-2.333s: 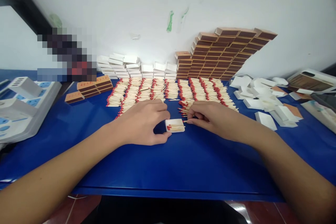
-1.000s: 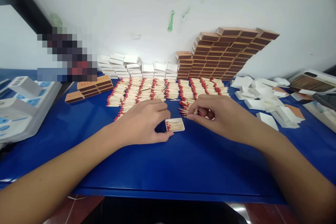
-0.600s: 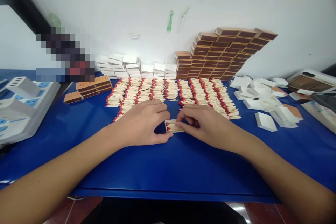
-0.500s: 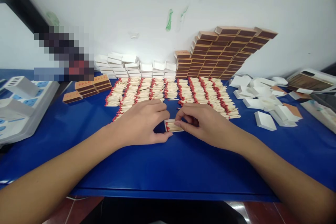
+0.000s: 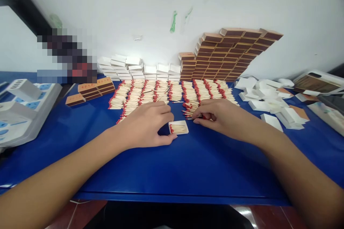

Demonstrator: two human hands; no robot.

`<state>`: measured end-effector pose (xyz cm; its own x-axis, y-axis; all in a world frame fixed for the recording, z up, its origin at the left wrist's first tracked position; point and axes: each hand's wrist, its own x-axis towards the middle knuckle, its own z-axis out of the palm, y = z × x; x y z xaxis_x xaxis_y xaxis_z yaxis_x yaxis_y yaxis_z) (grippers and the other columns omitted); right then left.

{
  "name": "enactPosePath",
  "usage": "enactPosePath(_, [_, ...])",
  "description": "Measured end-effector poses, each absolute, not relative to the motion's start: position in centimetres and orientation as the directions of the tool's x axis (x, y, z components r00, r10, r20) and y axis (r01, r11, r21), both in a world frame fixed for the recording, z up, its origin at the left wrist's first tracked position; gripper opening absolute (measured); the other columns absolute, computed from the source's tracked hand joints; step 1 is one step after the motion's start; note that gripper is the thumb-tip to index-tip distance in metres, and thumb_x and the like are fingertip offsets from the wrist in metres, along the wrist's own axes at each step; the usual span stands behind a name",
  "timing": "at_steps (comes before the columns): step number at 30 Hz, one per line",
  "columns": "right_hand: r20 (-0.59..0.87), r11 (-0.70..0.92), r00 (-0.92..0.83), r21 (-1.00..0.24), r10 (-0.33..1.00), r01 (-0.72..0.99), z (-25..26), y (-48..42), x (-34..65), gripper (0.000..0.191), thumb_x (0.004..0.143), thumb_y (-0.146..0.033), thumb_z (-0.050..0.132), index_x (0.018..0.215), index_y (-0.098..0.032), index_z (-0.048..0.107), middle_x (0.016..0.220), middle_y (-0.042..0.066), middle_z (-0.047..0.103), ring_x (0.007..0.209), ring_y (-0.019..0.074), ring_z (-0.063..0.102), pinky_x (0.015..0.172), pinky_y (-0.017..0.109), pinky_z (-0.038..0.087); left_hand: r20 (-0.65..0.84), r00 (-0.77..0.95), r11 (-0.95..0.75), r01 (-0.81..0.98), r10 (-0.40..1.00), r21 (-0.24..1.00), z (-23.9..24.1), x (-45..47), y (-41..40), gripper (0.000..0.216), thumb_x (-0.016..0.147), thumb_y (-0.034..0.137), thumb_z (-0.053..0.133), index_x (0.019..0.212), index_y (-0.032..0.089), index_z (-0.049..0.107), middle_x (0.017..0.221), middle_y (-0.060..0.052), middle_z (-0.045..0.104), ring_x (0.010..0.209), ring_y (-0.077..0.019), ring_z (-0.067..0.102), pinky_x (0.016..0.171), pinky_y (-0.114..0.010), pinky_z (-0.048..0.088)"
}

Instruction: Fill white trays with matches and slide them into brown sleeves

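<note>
A small white matchbox tray (image 5: pixel 186 131) lies on the blue table with several red-headed matches (image 5: pixel 177 128) in it. My left hand (image 5: pixel 150 125) grips the tray's left end, thumb at the near side and fingers at the far side. Just right of the tray, my right hand (image 5: pixel 219 118) is at the near end of a row of loose matches (image 5: pixel 189 107). Its thumb and index finger close around match ends there; how many is hidden by the fingers. Further rows of matches (image 5: pixel 145 91) spread out behind both hands.
Stacked brown matchboxes (image 5: pixel 223 55) lean against the wall. White trays (image 5: pixel 134 68) are piled at back left, with loose ones (image 5: pixel 271 96) at right. More matchboxes (image 5: pixel 92 88) stand left, near a power strip (image 5: pixel 40 111). A phone (image 5: pixel 319 82) lies far right.
My right hand has left the tray and moved right and slightly back to the row of matches. The tray's right part now shows. My left hand stays in place.
</note>
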<state>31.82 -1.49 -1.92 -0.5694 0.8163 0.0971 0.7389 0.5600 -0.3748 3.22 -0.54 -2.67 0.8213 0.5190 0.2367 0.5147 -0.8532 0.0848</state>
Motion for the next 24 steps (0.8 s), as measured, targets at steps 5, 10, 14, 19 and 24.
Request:
enactPosePath(5, [0.123,0.555,-0.549,-0.341,0.827,0.759,-2.42,-1.48,31.43,0.017,0.099,-0.022,0.067,0.103,-0.024,0.083,0.087,0.005,0.077,0.079,0.0204,0.070,0.069,0.031,0.048,0.238,0.824,-0.856,0.512,0.515,0.079,-2.62,3.21,-0.66,0.029,0.099,0.046,0.073,0.099,0.017,0.077,0.092,-0.005,0.069,0.088,-0.0234,0.066,0.079,-0.037,0.050])
enactPosePath(10, [0.157,0.572,-0.553,-0.321,0.818,0.755,-2.30,-1.47,31.40,0.018,0.099,-0.021,0.067,0.106,-0.024,0.083,0.090,0.006,0.077,0.083,0.0210,0.071,0.070,0.031,0.050,0.243,0.821,-0.855,0.512,0.516,0.084,-2.60,3.17,-0.64,0.029,0.099,0.045,0.073,0.099,0.017,0.076,0.092,-0.005,0.069,0.088,-0.0232,0.066,0.079,-0.037,0.050])
enactPosePath(14, [0.150,0.583,-0.569,-0.338,0.808,0.739,-2.40,-1.45,31.32,0.016,0.101,-0.021,0.064,0.101,-0.023,0.081,0.095,0.007,0.078,0.086,0.0217,0.072,0.075,0.033,0.053,0.241,0.824,-0.857,0.508,0.513,0.085,-2.74,3.15,-0.54,0.028,0.099,0.045,0.073,0.099,0.017,0.076,0.092,-0.005,0.070,0.089,-0.0231,0.067,0.079,-0.037,0.050])
enactPosePath(19, [0.124,0.567,-0.562,-0.339,0.818,0.750,-2.66,-1.33,31.35,0.016,0.102,-0.023,0.063,0.098,-0.022,0.078,0.092,0.006,0.077,0.083,0.0216,0.070,0.075,0.034,0.051,0.241,0.826,-0.858,0.507,0.510,0.076,-2.83,3.13,-0.46,0.030,0.098,0.046,0.073,0.101,0.017,0.077,0.093,-0.005,0.070,0.089,-0.0235,0.066,0.079,-0.038,0.050])
enactPosePath(24, [0.078,0.537,-0.545,-0.334,0.835,0.775,-2.63,-1.28,31.26,0.017,0.103,-0.025,0.061,0.091,-0.021,0.073,0.090,0.006,0.075,0.079,0.0204,0.067,0.070,0.033,0.046,0.226,0.824,-0.853,0.515,0.519,0.081,-2.68,3.15,-0.51,0.030,0.098,0.045,0.074,0.103,0.016,0.077,0.094,-0.005,0.071,0.090,-0.0239,0.067,0.080,-0.038,0.050])
